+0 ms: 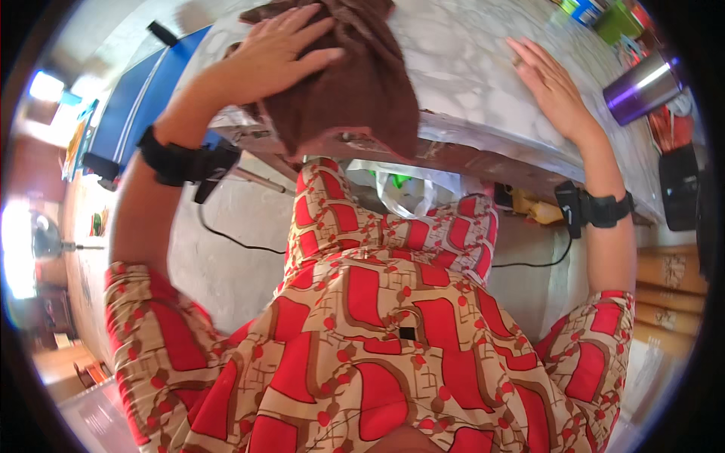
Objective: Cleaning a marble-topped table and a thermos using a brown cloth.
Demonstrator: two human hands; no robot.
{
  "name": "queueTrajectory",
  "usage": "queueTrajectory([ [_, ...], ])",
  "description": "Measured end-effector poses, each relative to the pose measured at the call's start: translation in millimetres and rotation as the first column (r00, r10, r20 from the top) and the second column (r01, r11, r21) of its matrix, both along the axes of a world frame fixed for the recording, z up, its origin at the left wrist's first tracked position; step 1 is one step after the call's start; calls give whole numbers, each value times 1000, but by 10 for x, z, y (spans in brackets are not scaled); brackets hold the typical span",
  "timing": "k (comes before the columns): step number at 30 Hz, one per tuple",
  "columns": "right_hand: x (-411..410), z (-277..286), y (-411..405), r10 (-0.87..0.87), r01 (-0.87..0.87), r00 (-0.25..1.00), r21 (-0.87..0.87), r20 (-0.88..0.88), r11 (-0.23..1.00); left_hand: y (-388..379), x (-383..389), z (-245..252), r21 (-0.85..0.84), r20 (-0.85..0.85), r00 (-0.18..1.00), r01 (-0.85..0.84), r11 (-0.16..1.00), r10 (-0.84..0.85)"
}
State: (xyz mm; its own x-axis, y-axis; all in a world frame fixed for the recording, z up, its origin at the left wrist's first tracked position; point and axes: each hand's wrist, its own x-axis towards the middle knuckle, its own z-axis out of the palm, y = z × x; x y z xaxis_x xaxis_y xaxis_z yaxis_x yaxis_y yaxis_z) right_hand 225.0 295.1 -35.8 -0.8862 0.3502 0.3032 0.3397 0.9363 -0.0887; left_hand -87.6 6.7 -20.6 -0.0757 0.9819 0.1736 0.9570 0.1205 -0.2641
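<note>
My left hand (272, 59) lies with its fingers apart on a crumpled dark brown cloth (362, 96). The cloth rests on a marble-patterned tabletop (459, 62) and hangs over its near edge. My right hand (546, 85) is at the right of the tabletop, apart from the cloth, holding nothing, its fingers extended. Whether its palm touches the surface cannot be told. Each forearm bears a black strap with a small device and a cable.
A purple and steel metal container (643, 88) stands at the right, near colourful packages (617, 22) and a black object (677, 187). A blue folding chair or panel (141, 96) is at the left. Below the table edge are a white plastic bag (405, 198) and cardboard boxes (671, 272).
</note>
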Motion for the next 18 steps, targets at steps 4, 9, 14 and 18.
queueTrajectory([
  [4, 11, -29, -4, 19, -18, 999, 22, -37, 1000, 56, -345, 92, -116, 100, 993, 80, 990, -68],
  [9, 2, 113, -188, 16, -12, 998, -59, 68, 998, 87, -457, 143, -183, -61, 983, 162, 970, -175],
  [14, -1, 73, -150, 37, -37, 999, -17, 24, 999, 154, -434, 138, -141, 47, 997, 66, 988, -60],
  [18, -48, 85, -97, 86, -86, 996, -16, 3, 996, 207, -481, 94, -78, 174, 983, -41, 996, 54],
])
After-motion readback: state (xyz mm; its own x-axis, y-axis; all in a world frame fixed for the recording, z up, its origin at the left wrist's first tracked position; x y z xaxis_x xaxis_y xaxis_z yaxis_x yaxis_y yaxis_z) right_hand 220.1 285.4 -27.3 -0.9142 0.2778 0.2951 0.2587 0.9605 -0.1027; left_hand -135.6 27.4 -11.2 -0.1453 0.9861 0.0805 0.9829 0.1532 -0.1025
